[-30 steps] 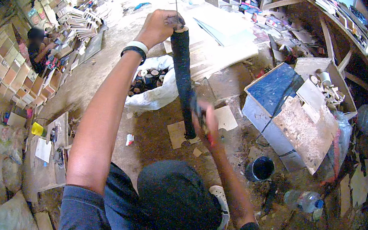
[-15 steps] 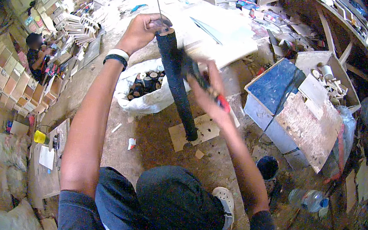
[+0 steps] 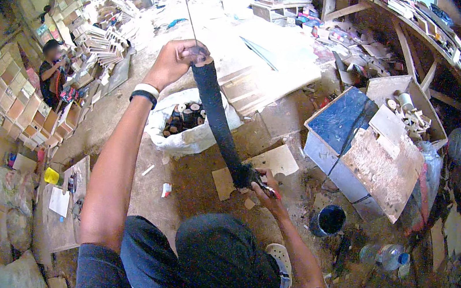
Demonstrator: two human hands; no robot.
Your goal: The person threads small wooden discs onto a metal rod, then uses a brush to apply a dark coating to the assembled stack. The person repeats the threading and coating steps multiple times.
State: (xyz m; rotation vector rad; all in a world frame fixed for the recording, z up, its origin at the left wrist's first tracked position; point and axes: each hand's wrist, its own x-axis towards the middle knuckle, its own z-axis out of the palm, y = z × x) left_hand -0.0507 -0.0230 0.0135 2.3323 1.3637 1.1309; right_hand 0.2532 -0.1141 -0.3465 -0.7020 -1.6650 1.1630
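Note:
My left hand (image 3: 178,62) is closed at the top of a long black cylinder (image 3: 214,110), where a thin metal rod (image 3: 189,13) sticks up. The cylinder's top end is bare wood, and it slants down to the right. At its lower end my right hand (image 3: 267,188) grips a paintbrush (image 3: 250,177) with a dark head and a bit of red on the handle. The dark brush head touches the cylinder's bottom. Below lies a piece of board (image 3: 275,160). Behind stands a white sack (image 3: 181,142) of short round wood pieces with dark sides.
On the right are a bucket of dark liquid (image 3: 330,220), a plastic bottle (image 3: 387,255), a blue-topped box (image 3: 341,118) and a crate of wood scraps (image 3: 410,106). Stacked wooden boxes (image 3: 12,98) and a seated person (image 3: 52,74) are at the left.
My right hand and the brush have moved from beside the cylinder's upper part down to its lower end. My left hand still holds the top, slightly lower in view.

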